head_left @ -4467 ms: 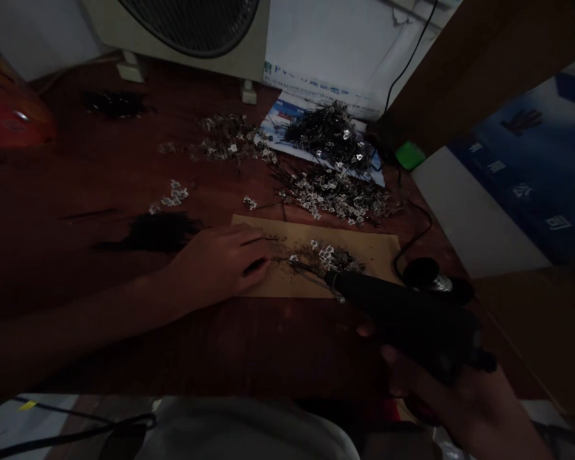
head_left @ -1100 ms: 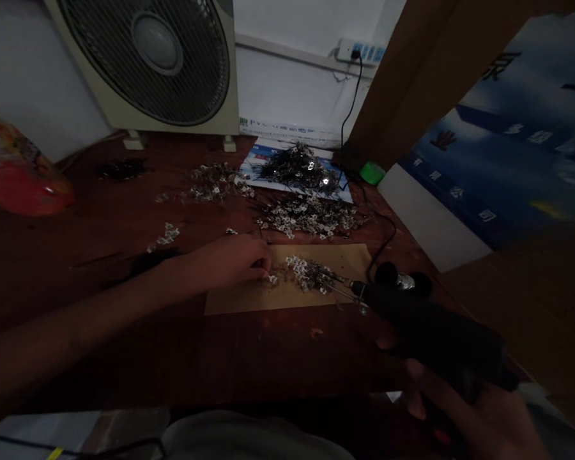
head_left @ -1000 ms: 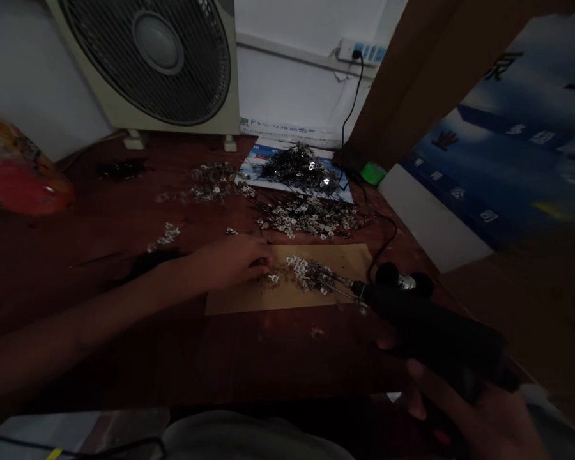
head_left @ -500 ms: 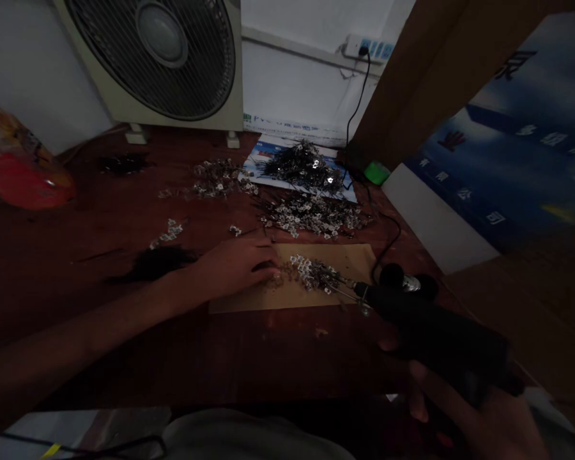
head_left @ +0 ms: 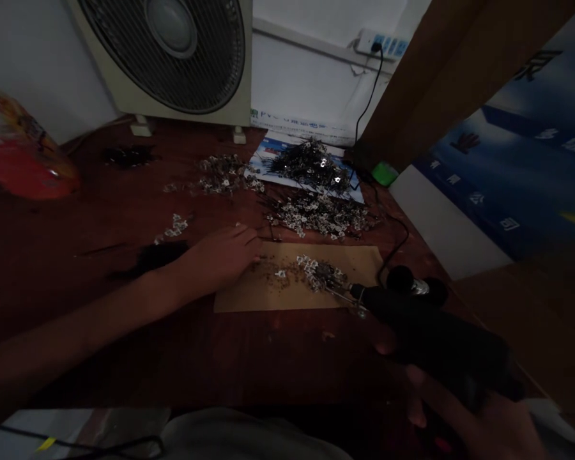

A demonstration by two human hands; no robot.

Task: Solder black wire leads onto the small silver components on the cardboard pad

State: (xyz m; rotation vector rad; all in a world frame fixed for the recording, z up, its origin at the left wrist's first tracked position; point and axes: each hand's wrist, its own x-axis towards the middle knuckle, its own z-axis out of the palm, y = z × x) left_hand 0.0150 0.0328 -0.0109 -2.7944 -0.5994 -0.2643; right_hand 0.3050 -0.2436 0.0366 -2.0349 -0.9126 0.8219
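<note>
The table (head_left: 278,358) is reddish-brown wood with a semi-gloss finish. The kraft paper sheet (head_left: 242,295) is matt and smooth. The small metal pieces (head_left: 319,271) are bright and reflective. The black tool body (head_left: 441,345) is matt plastic. The fan frame (head_left: 244,64) is smooth cream plastic.

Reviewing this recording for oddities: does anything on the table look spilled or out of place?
Yes: loose heaps of small metal pieces lie straight on the wooden table, in no container, and a dark tuft of fine strands sits by the left hand. Brown crumbs also litter the paper sheet.
</note>
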